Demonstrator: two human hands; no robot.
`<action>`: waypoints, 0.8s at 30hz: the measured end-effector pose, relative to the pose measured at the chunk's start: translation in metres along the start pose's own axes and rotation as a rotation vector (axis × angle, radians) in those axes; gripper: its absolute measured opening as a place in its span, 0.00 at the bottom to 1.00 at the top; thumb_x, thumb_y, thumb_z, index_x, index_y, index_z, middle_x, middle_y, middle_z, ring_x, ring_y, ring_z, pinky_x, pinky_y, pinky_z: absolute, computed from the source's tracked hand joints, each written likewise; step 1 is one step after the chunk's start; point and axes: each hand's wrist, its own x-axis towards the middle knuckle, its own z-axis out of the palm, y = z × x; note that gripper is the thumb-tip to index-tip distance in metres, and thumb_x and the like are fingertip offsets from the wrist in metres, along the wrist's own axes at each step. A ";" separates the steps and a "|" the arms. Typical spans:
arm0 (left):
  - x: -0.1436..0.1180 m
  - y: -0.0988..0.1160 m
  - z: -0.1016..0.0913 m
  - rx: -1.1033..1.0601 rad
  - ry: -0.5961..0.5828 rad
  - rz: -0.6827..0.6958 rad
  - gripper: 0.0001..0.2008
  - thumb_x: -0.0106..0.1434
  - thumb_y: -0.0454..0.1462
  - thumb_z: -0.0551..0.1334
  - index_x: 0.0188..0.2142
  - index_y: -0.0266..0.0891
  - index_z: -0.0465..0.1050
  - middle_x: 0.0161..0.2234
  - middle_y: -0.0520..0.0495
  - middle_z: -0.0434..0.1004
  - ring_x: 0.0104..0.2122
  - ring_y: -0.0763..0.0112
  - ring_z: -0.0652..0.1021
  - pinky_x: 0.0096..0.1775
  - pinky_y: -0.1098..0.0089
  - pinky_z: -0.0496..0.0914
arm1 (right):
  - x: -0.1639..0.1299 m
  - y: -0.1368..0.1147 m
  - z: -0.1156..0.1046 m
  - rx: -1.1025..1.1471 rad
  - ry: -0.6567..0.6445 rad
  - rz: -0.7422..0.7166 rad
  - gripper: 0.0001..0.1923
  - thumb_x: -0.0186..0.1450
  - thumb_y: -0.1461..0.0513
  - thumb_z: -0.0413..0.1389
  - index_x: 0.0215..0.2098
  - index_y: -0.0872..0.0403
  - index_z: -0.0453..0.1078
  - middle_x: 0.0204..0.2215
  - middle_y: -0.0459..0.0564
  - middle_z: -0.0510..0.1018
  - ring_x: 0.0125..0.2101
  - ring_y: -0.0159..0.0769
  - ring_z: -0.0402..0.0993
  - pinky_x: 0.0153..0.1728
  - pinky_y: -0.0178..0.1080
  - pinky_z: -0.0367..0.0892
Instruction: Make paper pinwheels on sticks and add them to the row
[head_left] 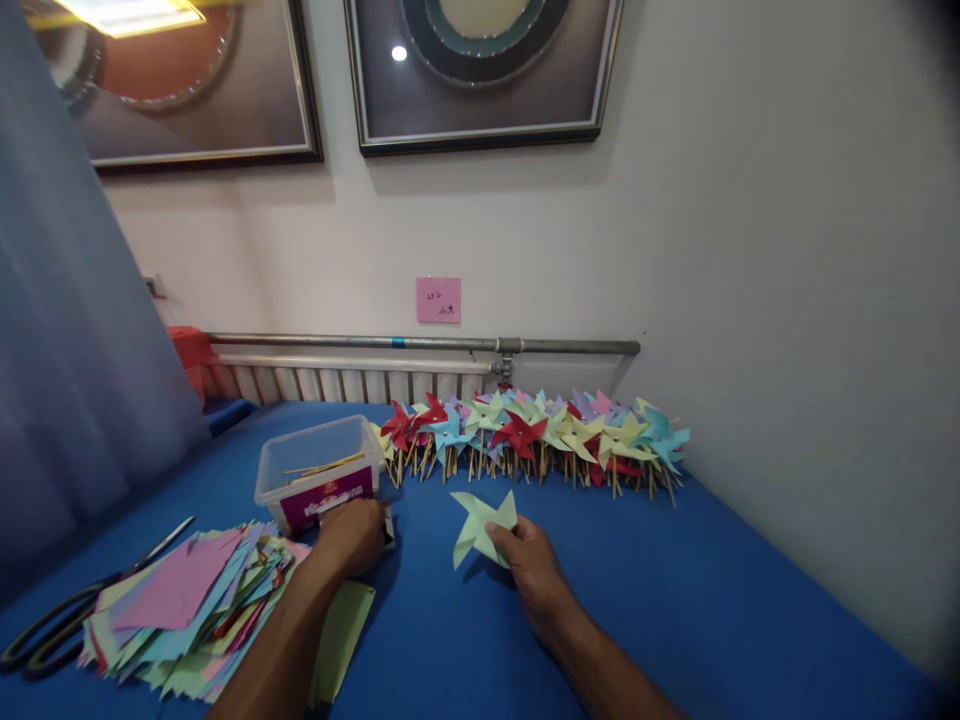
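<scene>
My right hand (525, 562) pinches a pale green folded paper pinwheel (480, 524) just above the blue table (675, 600). My left hand (351, 535) rests with curled fingers against the front of a clear plastic box (319, 472) with a red label; a small white thing shows at its fingertips, and I cannot tell what it is. The box holds a few wooden sticks (324, 466). A pile of coloured paper squares (187, 610) lies under my left forearm.
A long row of finished pinwheels (532, 435) on sticks lies along the far edge by the wall. Scissors (67, 610) sit left of the paper pile. A radiator and pipe (420, 345) run behind; a curtain hangs at left.
</scene>
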 end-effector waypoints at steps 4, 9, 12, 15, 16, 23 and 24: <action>-0.002 0.001 -0.004 -0.018 0.008 0.008 0.16 0.61 0.34 0.55 0.38 0.35 0.83 0.40 0.31 0.84 0.43 0.49 0.83 0.40 0.61 0.73 | 0.000 0.000 0.000 0.005 0.000 -0.013 0.19 0.52 0.55 0.67 0.37 0.57 0.80 0.28 0.49 0.83 0.26 0.36 0.75 0.29 0.36 0.67; -0.002 0.001 -0.005 -0.059 0.000 -0.013 0.15 0.59 0.33 0.57 0.39 0.36 0.83 0.40 0.31 0.84 0.43 0.51 0.83 0.40 0.63 0.73 | -0.001 -0.002 0.001 0.003 -0.014 -0.001 0.20 0.52 0.54 0.67 0.39 0.58 0.80 0.28 0.50 0.84 0.27 0.38 0.76 0.30 0.36 0.69; -0.001 0.001 -0.003 -0.054 0.026 -0.070 0.15 0.60 0.34 0.57 0.40 0.35 0.82 0.41 0.30 0.83 0.43 0.49 0.83 0.41 0.60 0.74 | 0.000 -0.001 0.000 -0.007 -0.006 0.001 0.19 0.51 0.54 0.68 0.38 0.58 0.80 0.27 0.49 0.83 0.26 0.37 0.75 0.29 0.36 0.68; 0.001 0.000 -0.002 -0.076 0.023 -0.083 0.14 0.59 0.35 0.58 0.40 0.37 0.82 0.41 0.31 0.84 0.44 0.47 0.83 0.41 0.59 0.74 | 0.000 0.000 -0.002 -0.013 -0.007 0.007 0.19 0.52 0.54 0.68 0.37 0.58 0.79 0.26 0.49 0.83 0.25 0.36 0.74 0.28 0.36 0.67; 0.001 0.000 -0.001 -0.080 0.020 -0.078 0.14 0.58 0.34 0.58 0.39 0.37 0.82 0.41 0.32 0.84 0.43 0.47 0.83 0.41 0.59 0.74 | 0.000 0.001 -0.002 -0.011 -0.011 0.007 0.19 0.52 0.54 0.67 0.37 0.58 0.79 0.26 0.49 0.83 0.25 0.36 0.74 0.28 0.36 0.67; 0.000 0.002 0.000 -0.020 0.012 -0.010 0.16 0.59 0.32 0.55 0.39 0.33 0.83 0.41 0.29 0.84 0.44 0.47 0.83 0.40 0.60 0.74 | -0.003 -0.004 0.001 -0.004 -0.021 0.013 0.19 0.52 0.54 0.67 0.37 0.57 0.79 0.27 0.49 0.83 0.26 0.37 0.75 0.28 0.35 0.67; -0.001 0.002 -0.001 -0.020 0.012 -0.006 0.16 0.59 0.32 0.55 0.38 0.33 0.83 0.41 0.29 0.83 0.44 0.47 0.83 0.40 0.61 0.74 | -0.004 -0.005 0.002 -0.004 -0.024 0.011 0.18 0.52 0.54 0.66 0.37 0.57 0.79 0.27 0.49 0.83 0.26 0.37 0.75 0.28 0.35 0.67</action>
